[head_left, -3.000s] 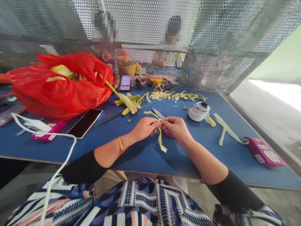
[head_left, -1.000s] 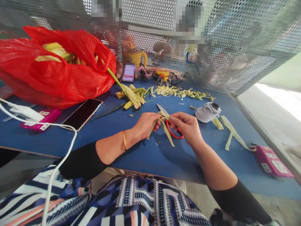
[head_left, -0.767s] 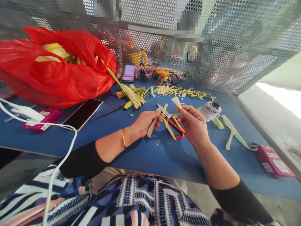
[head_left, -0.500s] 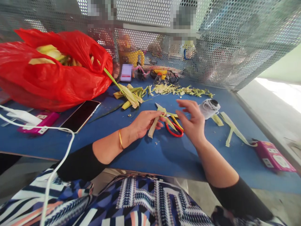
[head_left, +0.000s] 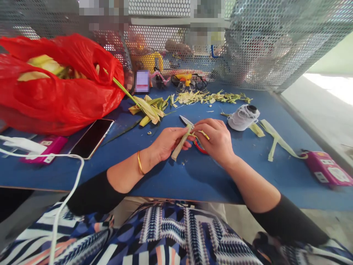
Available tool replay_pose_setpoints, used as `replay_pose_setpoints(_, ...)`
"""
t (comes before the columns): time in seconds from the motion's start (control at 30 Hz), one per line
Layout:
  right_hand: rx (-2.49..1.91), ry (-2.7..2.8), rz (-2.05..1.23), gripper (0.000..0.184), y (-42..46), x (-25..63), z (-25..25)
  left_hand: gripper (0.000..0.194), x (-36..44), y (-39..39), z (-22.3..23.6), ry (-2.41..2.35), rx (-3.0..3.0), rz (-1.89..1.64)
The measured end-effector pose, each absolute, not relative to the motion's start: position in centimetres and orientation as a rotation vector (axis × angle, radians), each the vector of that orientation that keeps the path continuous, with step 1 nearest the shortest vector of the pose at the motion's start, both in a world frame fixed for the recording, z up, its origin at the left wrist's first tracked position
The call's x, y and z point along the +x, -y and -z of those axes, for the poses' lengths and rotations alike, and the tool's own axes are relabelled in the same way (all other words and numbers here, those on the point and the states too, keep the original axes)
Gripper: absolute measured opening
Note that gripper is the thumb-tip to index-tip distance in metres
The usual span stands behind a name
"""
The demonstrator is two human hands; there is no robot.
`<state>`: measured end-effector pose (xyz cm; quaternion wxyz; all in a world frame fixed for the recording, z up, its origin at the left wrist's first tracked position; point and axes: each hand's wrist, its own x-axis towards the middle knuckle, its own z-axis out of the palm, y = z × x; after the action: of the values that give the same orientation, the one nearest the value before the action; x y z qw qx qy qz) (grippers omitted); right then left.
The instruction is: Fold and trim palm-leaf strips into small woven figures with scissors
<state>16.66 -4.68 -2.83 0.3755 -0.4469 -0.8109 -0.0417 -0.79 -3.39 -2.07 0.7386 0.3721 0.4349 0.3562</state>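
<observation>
My left hand (head_left: 172, 141) pinches a pale strip of corn husk (head_left: 179, 146), whose free end hangs down over the table. Close against it, my right hand (head_left: 216, 140) has its fingertips closed on the same husk, near where the pieces cross. Under my right hand lie scissors with red and yellow handles (head_left: 200, 148); their blades point away to the left, and part of the handles is covered. A spool of white thread (head_left: 242, 118) stands to the right of my right hand, with a husk piece (head_left: 257, 130) beside it.
A red plastic bag (head_left: 91, 92) with husks fills the left. Near it are a phone (head_left: 93, 138), a magenta box (head_left: 55, 147) and a white cable (head_left: 79, 173). Husk leaves (head_left: 150, 108) and shredded bits (head_left: 193, 97) lie behind. Another magenta box (head_left: 328, 167) sits right, before a perforated metal screen (head_left: 253, 55).
My right hand has moved left from apart in the air to the husk and closed its fingers there. My left hand keeps its hold. The view has shifted slightly.
</observation>
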Motion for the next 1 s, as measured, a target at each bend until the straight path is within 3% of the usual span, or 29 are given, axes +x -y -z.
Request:
replay_pose_setpoints(0.33, -1.142, 2.258, 0.426, 0.030, 5.4, 17.1, 1.7, 0.016, -0.8, 3.5, 2.2, -1.056, 0.867, -0.880)
replay_pose_setpoints(1.0, -1.005, 2.399, 0.520, 0.035, 6.2, 15.9, 2.6, 0.016, -0.7, 2.7, 2.4, -0.961, 0.668, -1.015)
